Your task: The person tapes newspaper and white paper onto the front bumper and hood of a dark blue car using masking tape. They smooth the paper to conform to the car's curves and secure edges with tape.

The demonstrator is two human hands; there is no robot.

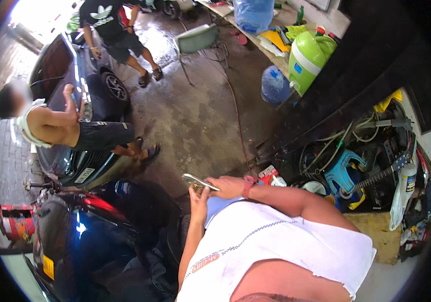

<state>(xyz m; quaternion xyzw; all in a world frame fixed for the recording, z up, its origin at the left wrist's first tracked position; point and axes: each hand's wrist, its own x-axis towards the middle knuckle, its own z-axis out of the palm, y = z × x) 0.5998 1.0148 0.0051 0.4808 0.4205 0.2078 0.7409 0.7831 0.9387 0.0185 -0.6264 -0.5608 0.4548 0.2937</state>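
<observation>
Both of my hands are on a smartphone (199,181), which is tilted in front of my body. My left hand (199,198) wraps round its lower side, with the fingers curled against it. The fingers of my right hand (227,186) close on the phone's near right end. A red watch (249,185) is strapped on my right wrist. The phone is seen nearly edge-on, and its screen cannot be read. A white shirt covers my front.
A dark motorcycle (82,236) stands at the left, with a dark car (64,100) beyond. Two people (49,118) are near the car. A chair (198,40) and a hose (235,100) lie ahead. At right are a green water jug (310,60), a guitar (374,179) and clutter.
</observation>
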